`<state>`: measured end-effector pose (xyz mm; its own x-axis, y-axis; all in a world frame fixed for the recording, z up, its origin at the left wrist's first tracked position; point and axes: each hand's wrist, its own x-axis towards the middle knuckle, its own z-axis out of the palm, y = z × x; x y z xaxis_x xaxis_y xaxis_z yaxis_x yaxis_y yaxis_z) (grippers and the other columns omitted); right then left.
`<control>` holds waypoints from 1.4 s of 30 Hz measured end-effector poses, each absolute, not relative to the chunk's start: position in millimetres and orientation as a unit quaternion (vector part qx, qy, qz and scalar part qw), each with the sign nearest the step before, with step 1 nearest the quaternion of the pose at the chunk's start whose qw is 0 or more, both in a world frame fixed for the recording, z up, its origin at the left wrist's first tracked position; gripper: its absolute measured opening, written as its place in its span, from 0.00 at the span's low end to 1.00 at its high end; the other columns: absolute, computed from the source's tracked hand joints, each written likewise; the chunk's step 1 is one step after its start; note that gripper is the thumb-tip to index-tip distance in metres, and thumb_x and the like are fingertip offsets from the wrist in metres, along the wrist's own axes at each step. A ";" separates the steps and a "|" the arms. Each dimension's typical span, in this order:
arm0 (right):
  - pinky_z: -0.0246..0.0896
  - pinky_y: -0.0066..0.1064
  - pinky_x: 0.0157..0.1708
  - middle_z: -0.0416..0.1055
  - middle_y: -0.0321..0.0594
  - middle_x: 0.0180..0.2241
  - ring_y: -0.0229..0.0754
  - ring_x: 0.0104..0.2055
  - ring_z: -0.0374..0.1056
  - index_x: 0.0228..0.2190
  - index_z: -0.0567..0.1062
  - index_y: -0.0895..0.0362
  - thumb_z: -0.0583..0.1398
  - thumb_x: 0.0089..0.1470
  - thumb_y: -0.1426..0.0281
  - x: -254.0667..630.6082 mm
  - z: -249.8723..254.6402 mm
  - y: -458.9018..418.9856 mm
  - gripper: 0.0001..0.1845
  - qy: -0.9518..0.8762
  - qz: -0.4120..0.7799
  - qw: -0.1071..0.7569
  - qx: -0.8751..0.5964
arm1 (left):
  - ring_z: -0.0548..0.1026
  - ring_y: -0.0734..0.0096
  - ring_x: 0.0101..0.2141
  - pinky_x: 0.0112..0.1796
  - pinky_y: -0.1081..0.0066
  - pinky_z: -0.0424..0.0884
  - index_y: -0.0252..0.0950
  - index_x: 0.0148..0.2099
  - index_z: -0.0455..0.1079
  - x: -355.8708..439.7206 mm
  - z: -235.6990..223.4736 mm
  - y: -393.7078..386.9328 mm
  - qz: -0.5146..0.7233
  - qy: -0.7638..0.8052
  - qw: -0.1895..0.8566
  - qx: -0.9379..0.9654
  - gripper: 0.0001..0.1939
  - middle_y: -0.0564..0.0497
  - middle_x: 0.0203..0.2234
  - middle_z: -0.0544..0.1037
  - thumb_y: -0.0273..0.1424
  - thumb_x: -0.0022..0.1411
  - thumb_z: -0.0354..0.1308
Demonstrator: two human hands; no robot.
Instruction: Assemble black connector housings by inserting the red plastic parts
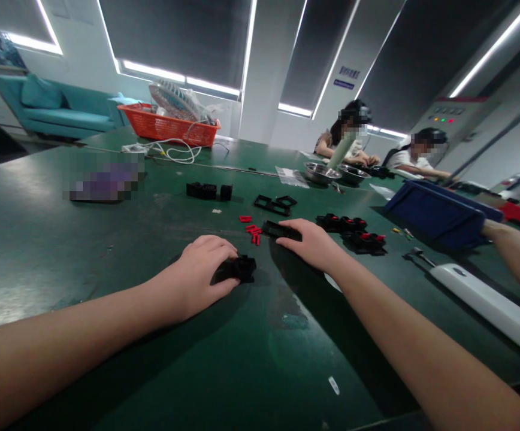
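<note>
My left hand (pixel 203 272) is closed round a black plastic housing (pixel 245 268) low over the green table; its far end sticks out past the fingers. Farther right, my right hand (pixel 307 242) grips a flat black plastic frame (pixel 274 229) between thumb and fingers. Several small red plastic pieces (pixel 253 230) lie just left of that frame. Behind them rest black rectangular frames (pixel 272 205) and black blocks (pixel 202 191). Right of my right hand stand black assemblies with red inserts (pixel 341 223).
A blue bin (pixel 435 212) stands at right, with another person's arm (pixel 516 257) beside it. Near it lies a long white device (pixel 489 305). An orange basket (pixel 170 127) with white cables sits at the back left. Metal bowls (pixel 322 173) stand before two seated people.
</note>
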<state>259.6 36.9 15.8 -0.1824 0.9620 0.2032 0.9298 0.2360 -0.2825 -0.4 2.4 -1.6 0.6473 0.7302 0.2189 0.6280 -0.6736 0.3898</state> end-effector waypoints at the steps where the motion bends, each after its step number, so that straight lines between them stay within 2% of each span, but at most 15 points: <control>1: 0.61 0.48 0.59 0.75 0.52 0.51 0.54 0.55 0.69 0.50 0.77 0.60 0.64 0.55 0.70 258.1 15.1 37.0 0.20 -0.767 0.048 0.173 -0.616 | 0.70 0.50 0.53 0.56 0.49 0.64 0.33 0.47 0.73 -0.4 -1.8 2.6 0.183 0.378 0.140 0.897 0.14 0.41 0.48 0.77 0.32 0.60 0.57; 5: 0.65 0.47 0.54 0.75 0.51 0.47 0.54 0.51 0.71 0.49 0.78 0.60 0.65 0.51 0.71 254.5 16.6 34.9 0.22 -0.763 0.041 0.188 -0.617 | 0.70 0.51 0.53 0.56 0.49 0.64 0.35 0.46 0.72 -1.7 -3.1 3.0 0.187 0.377 0.139 0.897 0.13 0.42 0.48 0.77 0.33 0.60 0.58; 9: 0.64 0.45 0.54 0.72 0.49 0.45 0.51 0.48 0.70 0.50 0.76 0.61 0.65 0.49 0.70 252.0 19.6 29.8 0.25 -0.781 0.037 0.221 -0.582 | 0.70 0.51 0.54 0.57 0.50 0.63 0.35 0.47 0.72 -2.2 -3.8 2.7 0.184 0.380 0.140 0.896 0.14 0.41 0.48 0.77 0.33 0.60 0.59; 16: 0.62 0.44 0.54 0.69 0.45 0.45 0.49 0.50 0.67 0.49 0.74 0.56 0.64 0.50 0.71 242.9 26.0 17.3 0.23 -0.838 0.051 0.279 -0.466 | 0.69 0.49 0.55 0.57 0.48 0.63 0.35 0.47 0.72 -2.2 -3.5 1.7 0.185 0.387 0.141 0.892 0.14 0.40 0.49 0.76 0.34 0.60 0.59; 25: 0.63 0.44 0.53 0.69 0.44 0.45 0.48 0.49 0.67 0.50 0.74 0.54 0.64 0.51 0.71 240.3 27.4 14.3 0.22 -0.850 0.075 0.279 -0.440 | 0.68 0.49 0.55 0.57 0.49 0.63 0.35 0.47 0.72 -2.4 -3.6 0.9 0.184 0.391 0.140 0.891 0.13 0.40 0.49 0.76 0.34 0.60 0.59; 33: 0.63 0.43 0.54 0.70 0.44 0.47 0.47 0.50 0.69 0.52 0.73 0.53 0.64 0.51 0.71 230.3 30.7 4.5 0.24 -0.872 0.153 0.266 -0.382 | 0.69 0.49 0.53 0.56 0.49 0.64 0.35 0.43 0.71 -1.9 -3.2 1.0 0.185 0.391 0.131 0.892 0.10 0.40 0.47 0.75 0.33 0.59 0.59; 38: 0.63 0.43 0.54 0.70 0.46 0.47 0.46 0.50 0.69 0.52 0.74 0.56 0.63 0.51 0.71 229.5 28.2 4.6 0.25 -0.882 0.166 0.260 -0.356 | 0.69 0.48 0.52 0.55 0.50 0.65 0.35 0.42 0.69 -1.9 -3.5 0.7 0.184 0.393 0.129 0.892 0.09 0.40 0.46 0.76 0.32 0.59 0.59; 42: 0.64 0.43 0.54 0.70 0.46 0.47 0.46 0.49 0.69 0.52 0.74 0.55 0.63 0.52 0.70 229.0 27.1 4.0 0.24 -0.887 0.170 0.255 -0.345 | 0.69 0.48 0.53 0.55 0.49 0.65 0.34 0.44 0.69 -2.4 -2.4 0.6 0.180 0.402 0.138 0.887 0.12 0.39 0.47 0.75 0.33 0.59 0.60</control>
